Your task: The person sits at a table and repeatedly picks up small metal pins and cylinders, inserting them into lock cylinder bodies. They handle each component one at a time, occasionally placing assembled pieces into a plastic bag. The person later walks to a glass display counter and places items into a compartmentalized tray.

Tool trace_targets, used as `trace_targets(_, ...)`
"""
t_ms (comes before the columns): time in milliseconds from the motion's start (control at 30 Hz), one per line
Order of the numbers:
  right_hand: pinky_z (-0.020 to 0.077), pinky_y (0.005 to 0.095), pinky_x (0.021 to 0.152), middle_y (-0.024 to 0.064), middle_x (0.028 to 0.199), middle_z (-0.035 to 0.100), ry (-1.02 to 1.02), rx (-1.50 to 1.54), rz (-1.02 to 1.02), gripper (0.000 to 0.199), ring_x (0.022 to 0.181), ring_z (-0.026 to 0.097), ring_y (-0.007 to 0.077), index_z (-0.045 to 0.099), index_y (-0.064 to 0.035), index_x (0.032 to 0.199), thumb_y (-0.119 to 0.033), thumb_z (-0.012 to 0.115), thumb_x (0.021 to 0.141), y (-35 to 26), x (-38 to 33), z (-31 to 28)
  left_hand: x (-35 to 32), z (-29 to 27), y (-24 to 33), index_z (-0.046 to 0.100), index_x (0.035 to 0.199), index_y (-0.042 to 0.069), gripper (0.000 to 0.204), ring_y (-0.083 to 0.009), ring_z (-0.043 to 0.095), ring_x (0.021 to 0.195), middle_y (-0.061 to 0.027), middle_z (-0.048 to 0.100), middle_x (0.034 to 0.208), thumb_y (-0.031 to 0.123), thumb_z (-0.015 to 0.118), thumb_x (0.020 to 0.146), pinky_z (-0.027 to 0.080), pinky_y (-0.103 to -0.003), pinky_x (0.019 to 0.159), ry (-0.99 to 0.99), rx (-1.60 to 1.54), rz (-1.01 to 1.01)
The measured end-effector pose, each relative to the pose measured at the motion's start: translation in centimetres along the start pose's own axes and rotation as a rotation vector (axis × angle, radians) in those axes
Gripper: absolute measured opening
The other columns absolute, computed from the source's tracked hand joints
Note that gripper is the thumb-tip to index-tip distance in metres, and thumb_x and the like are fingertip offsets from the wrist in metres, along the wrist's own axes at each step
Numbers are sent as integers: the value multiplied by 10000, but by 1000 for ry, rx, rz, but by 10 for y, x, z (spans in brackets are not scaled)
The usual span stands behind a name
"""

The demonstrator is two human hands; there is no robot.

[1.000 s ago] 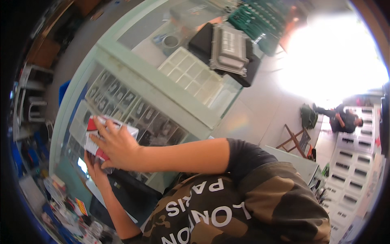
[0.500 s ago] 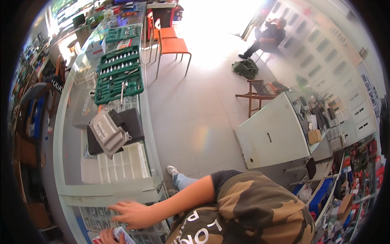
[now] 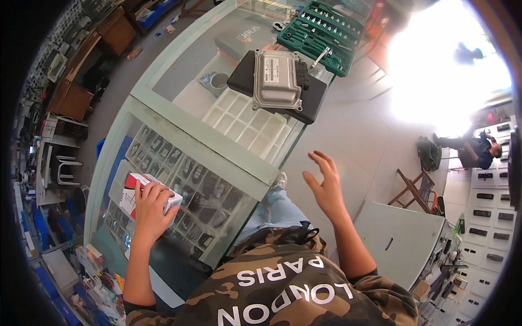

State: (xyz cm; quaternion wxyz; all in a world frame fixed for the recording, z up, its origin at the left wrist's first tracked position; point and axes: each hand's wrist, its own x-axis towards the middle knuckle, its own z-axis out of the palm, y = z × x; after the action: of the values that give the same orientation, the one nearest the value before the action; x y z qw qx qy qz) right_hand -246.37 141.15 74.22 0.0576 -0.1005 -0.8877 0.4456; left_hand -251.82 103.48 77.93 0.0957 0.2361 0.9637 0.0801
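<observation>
My left hand (image 3: 152,209) is closed over a small red and white box (image 3: 128,200), which rests on the glass top of the display counter (image 3: 179,142). To the right of the counter, my right hand (image 3: 325,187) is raised in the air with fingers apart and nothing in it. Farther up the counter, a silver metal control unit (image 3: 276,81) with a black connector lies across a flat black case (image 3: 239,76). Beyond it sits an opened green socket tool set (image 3: 321,35), with a ratchet wrench (image 3: 321,57) lying on it.
Below the glass are trays of small dark parts (image 3: 190,174) and a white compartment tray (image 3: 244,122). A pale cabinet (image 3: 399,231) stands to the right, with a wooden folding chair (image 3: 410,187) behind it. Someone (image 3: 476,149) sits by the far right wall.
The view has turned, so the counter now slants across it. My right hand has left the counter top and is held out to the right. My left hand with the box shows fully now.
</observation>
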Motion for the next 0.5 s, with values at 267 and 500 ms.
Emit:
trace_targets(267, 371, 380, 943, 147, 1201, 481, 196, 43, -101, 403, 1110, 450, 327, 515, -59, 1147, -121, 625, 764, 16, 74, -34, 65, -14, 19, 437, 1249, 68, 491, -292, 347, 1217, -95, 385, 1313, 232, 569, 805, 236, -423, 1025, 164, -395, -143)
trace_targets(500, 413, 363, 889, 144, 1139, 527, 220, 73, -226, 432, 1083, 484, 284, 497, -68, 1181, -134, 632, 776, 25, 116, -34, 176, 20, 63, 368, 1309, 79, 510, -186, 446, 1131, -70, 430, 1293, 342, 489, 890, 358, -335, 921, -136, -1201, -321)
